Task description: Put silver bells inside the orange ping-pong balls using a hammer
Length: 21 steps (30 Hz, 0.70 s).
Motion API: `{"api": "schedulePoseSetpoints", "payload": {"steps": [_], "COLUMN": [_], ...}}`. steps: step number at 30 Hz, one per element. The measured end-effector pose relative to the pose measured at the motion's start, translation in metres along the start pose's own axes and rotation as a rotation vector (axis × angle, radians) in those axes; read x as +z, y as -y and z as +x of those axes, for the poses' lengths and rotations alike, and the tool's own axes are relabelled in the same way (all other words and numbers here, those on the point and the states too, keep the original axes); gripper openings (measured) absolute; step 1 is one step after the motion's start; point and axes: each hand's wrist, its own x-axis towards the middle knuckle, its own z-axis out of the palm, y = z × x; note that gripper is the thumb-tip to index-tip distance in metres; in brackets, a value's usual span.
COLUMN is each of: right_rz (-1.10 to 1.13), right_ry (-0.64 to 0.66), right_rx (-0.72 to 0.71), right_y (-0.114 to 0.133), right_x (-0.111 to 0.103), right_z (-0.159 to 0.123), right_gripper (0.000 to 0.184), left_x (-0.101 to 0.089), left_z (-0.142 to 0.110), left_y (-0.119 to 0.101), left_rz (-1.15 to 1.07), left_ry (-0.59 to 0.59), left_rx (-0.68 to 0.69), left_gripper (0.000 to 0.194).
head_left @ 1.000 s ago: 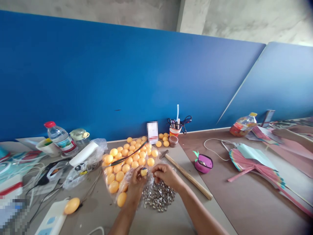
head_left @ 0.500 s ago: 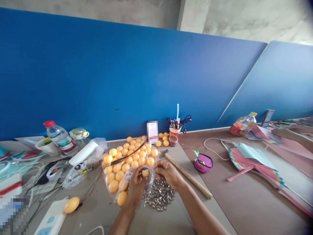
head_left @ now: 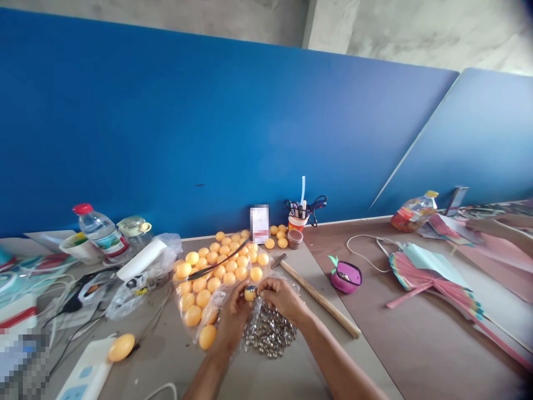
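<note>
My left hand (head_left: 234,311) grips a small orange ball (head_left: 250,295) with a shiny metal piece on its upper side. Close against the ball's right side is my right hand (head_left: 283,299), its thumb and fingertips pinched together. Whatever those fingertips hold is too small to make out. Below the hands lies a heap of small silvery metal pieces (head_left: 272,333) on clear plastic. A clear plastic bag of orange balls (head_left: 214,285) spreads left of and beyond the hands, with a black strap (head_left: 216,263) across it.
A hammer (head_left: 318,300) with a wooden handle lies to the right, beside a purple pouch (head_left: 346,276). A cup of tools (head_left: 297,220) stands at the back. Bottle (head_left: 102,236), cables and a power strip (head_left: 87,369) crowd the left. Another person's arm (head_left: 499,225) reaches over pink paper.
My right hand has moved left, from slightly apart to right up against the ball. The left hand and ball have shifted only slightly.
</note>
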Motion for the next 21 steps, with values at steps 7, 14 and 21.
{"api": "schedulePoseSetpoints", "payload": {"steps": [7,14,21], "right_rz": [-0.131,-0.083,-0.114], "right_ry": [-0.003,0.032,0.033], "right_rx": [-0.024,0.002,0.011], "right_y": [-0.0012,-0.0003,-0.0038], "right_x": [0.0024,0.0043,0.0029], "right_z": [-0.0033,-0.0028,-0.0015], "right_gripper": [0.012,0.01,0.009], "left_x": [0.0003,-0.0021,-0.002], "left_z": [-0.0005,0.0002,-0.0005], "left_y": [0.0014,0.0041,0.0041], "left_rz": [-0.047,-0.006,0.039], "left_ry": [-0.012,0.004,-0.002], "left_rx": [-0.019,-0.012,-0.015], "left_gripper": [0.046,0.045,0.045]}}
